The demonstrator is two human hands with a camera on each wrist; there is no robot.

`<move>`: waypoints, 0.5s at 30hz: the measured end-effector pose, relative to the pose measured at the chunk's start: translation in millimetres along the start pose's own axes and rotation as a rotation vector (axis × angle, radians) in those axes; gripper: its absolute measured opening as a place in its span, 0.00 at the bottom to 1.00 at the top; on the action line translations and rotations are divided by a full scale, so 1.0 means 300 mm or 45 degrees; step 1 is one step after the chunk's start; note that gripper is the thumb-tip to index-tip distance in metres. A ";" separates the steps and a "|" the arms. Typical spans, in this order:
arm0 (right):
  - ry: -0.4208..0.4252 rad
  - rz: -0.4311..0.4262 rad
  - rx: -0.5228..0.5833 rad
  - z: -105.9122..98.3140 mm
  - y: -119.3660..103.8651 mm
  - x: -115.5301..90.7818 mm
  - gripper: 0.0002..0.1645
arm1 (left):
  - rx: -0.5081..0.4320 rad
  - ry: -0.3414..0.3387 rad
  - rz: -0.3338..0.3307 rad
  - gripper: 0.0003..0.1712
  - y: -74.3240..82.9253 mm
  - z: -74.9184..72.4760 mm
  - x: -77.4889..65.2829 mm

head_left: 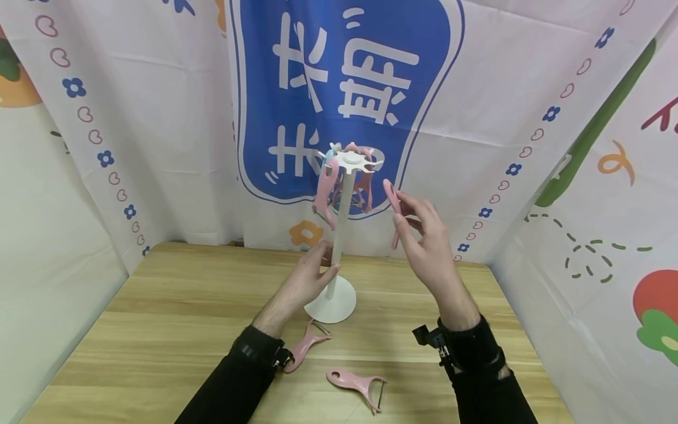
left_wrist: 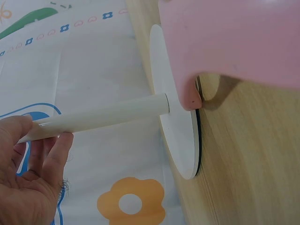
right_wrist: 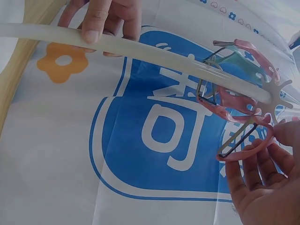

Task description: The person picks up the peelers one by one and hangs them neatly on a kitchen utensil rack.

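Note:
A white stand (head_left: 346,206) with a round base (head_left: 343,309) rises from the table, topped by a ring of hooks (head_left: 354,160). My left hand (head_left: 304,280) grips its pole between thumb and fingers, low down. To the right of the hooks, my right hand (head_left: 428,244) pinches a pink peeler (head_left: 391,194); its blade frame shows in the right wrist view. From the hooks hang pink peelers (head_left: 326,187) and a light blue-green peeler (right_wrist: 243,61), partly hidden behind one another.
Two pink peelers lie on the wooden table (head_left: 175,318): one peeler (head_left: 303,348) beside my left wrist, partly covered by it, the other peeler (head_left: 349,380) nearer the front. A printed cloth (head_left: 492,76) hangs behind the table and along both sides.

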State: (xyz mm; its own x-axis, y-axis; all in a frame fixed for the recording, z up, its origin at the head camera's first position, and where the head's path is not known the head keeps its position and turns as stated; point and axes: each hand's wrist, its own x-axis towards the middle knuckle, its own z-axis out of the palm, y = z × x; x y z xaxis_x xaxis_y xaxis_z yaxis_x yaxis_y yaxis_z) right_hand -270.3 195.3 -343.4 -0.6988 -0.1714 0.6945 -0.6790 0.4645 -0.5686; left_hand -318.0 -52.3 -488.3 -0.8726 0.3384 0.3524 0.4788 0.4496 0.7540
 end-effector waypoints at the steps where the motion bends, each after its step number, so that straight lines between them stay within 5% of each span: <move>1: 0.003 0.005 0.004 0.001 -0.001 0.004 0.26 | -0.001 0.000 -0.002 0.17 0.000 0.000 0.000; 8: 0.032 0.033 0.032 0.009 -0.025 0.040 0.26 | -0.009 -0.002 -0.011 0.18 0.000 0.000 -0.001; 15: 0.041 0.060 0.035 0.006 -0.142 0.069 0.25 | -0.010 -0.006 -0.014 0.17 0.005 -0.003 -0.001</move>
State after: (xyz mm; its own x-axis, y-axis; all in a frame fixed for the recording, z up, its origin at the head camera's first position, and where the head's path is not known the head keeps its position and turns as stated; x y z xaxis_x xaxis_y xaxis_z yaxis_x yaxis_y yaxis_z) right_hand -256.3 170.4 -305.6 -0.7231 -0.1218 0.6799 -0.6514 0.4476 -0.6127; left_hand -317.0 -52.4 -486.9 -0.8771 0.3375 0.3417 0.4688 0.4469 0.7619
